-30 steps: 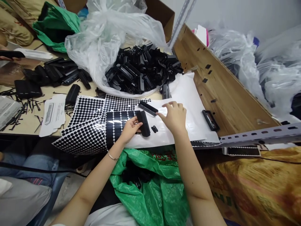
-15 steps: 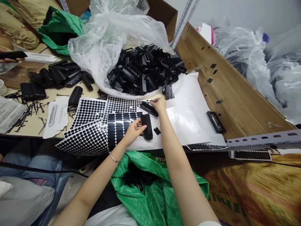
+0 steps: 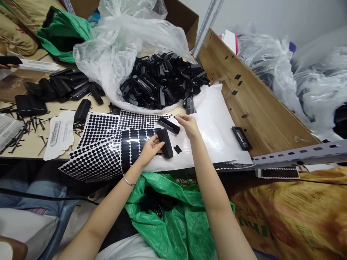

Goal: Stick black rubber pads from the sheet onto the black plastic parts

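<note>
My left hand (image 3: 150, 150) is closed on the side of a black rectangular plastic part (image 3: 165, 143), held tilted over the white sheet (image 3: 208, 130). Just beyond it, a second black part (image 3: 168, 125) lies with its hollow side up. Beside that one's right end is my right hand (image 3: 187, 124), fingers stretched out and apart from the part, with nothing visible in them. Small black oval pieces (image 3: 177, 149) rest on the white sheet between my hands. Left of them, sheets of black round stickers (image 3: 100, 130) lie under a curled sheet of black oblong stickers (image 3: 132, 146).
Black plastic parts (image 3: 162, 81) are heaped behind, beside a clear plastic bag (image 3: 108, 54). A single black part (image 3: 241, 138) lies by the wooden board (image 3: 260, 97) on the right. An open green sack (image 3: 173, 224) sits below the table edge. A co-worker's hand (image 3: 8, 66) is at far left.
My right hand has drawn back from the end of the lying part, its fingers opening. The lying part now shows its hollow side. The whole view has shifted slightly.
</note>
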`<state>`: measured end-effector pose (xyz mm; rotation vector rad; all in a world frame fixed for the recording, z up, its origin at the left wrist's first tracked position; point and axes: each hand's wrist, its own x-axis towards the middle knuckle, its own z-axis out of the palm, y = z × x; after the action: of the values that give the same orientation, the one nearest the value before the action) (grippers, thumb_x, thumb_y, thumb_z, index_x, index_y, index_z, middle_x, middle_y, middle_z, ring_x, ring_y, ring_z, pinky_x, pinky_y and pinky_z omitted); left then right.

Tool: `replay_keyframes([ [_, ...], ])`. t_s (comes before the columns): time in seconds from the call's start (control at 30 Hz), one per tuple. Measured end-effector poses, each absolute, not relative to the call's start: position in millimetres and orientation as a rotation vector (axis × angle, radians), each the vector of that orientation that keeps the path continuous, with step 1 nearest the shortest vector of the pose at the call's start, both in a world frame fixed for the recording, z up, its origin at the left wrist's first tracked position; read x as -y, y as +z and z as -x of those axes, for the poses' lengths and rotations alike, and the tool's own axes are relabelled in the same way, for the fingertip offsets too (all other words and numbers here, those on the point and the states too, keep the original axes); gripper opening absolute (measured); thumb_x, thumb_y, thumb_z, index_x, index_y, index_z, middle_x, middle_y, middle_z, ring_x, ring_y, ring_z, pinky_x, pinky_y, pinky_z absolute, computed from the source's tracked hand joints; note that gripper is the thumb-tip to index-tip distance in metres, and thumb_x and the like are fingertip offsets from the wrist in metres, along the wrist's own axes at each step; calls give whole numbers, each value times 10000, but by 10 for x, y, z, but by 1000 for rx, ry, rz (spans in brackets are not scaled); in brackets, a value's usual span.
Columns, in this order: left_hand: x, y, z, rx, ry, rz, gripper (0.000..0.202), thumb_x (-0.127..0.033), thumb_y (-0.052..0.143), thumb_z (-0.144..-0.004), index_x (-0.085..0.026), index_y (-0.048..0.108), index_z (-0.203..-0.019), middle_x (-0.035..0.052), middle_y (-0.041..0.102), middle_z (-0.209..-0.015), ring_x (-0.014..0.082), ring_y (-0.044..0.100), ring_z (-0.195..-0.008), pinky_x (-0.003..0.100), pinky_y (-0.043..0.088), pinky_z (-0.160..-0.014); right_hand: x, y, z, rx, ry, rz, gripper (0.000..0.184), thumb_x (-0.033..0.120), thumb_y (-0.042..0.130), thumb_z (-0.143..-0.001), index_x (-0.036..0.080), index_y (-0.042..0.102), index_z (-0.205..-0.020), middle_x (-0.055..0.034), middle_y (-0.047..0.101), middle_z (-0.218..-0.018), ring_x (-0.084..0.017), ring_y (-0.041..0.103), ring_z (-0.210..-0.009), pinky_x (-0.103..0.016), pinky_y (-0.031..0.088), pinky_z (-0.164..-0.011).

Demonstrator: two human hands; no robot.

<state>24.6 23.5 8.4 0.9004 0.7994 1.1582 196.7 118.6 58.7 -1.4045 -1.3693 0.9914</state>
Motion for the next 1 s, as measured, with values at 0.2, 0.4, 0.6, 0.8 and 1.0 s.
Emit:
replay_keyframes([
  [0.2,-244,68,-252,-795,1159,-886,484,-433,759,-694,-162,580,-1053,80,693,-994,172,680,-824,237,588,-611,-301,497,-1896,1256,1198,1236,248,456,732,-697,217,685,-744,-36,678,-1010,-190,619,-933,-348,495,-848],
  [0.4,-238,82,-248,-785,1162,-911,483,-438,769,-682,-163,590,-1036,82,701,-985,171,684,-791,258,597,-626,-3,400,-1703,1278,1086,1261,233,460,684,-756,228,665,-749,-65,622,-1108,-218,591,-1025,-345,517,-811],
  [0.6,-235,104,-242,-795,1161,-921,494,-427,778,-673,-165,591,-1047,86,702,-978,181,688,-792,266,599,-618,-16,357,-1652,1251,1034,1253,200,417,674,-767,221,651,-735,-59,600,-1042,-204,584,-1016,-334,524,-829],
  [0.8,-237,72,-243,-792,1154,-940,449,-409,754,-708,-165,596,-1050,94,702,-1008,190,690,-829,292,606,-675,-1,337,-1639,1258,987,1272,226,442,671,-772,222,650,-731,-64,601,-1027,-208,588,-1003,-337,538,-809],
  [1.0,-243,42,-240,-805,1158,-958,441,-388,741,-723,-171,596,-1078,99,696,-1041,210,689,-888,312,609,-703,9,313,-1615,1245,965,1276,220,442,682,-764,227,651,-727,-59,590,-992,-203,588,-985,-335,546,-809],
])
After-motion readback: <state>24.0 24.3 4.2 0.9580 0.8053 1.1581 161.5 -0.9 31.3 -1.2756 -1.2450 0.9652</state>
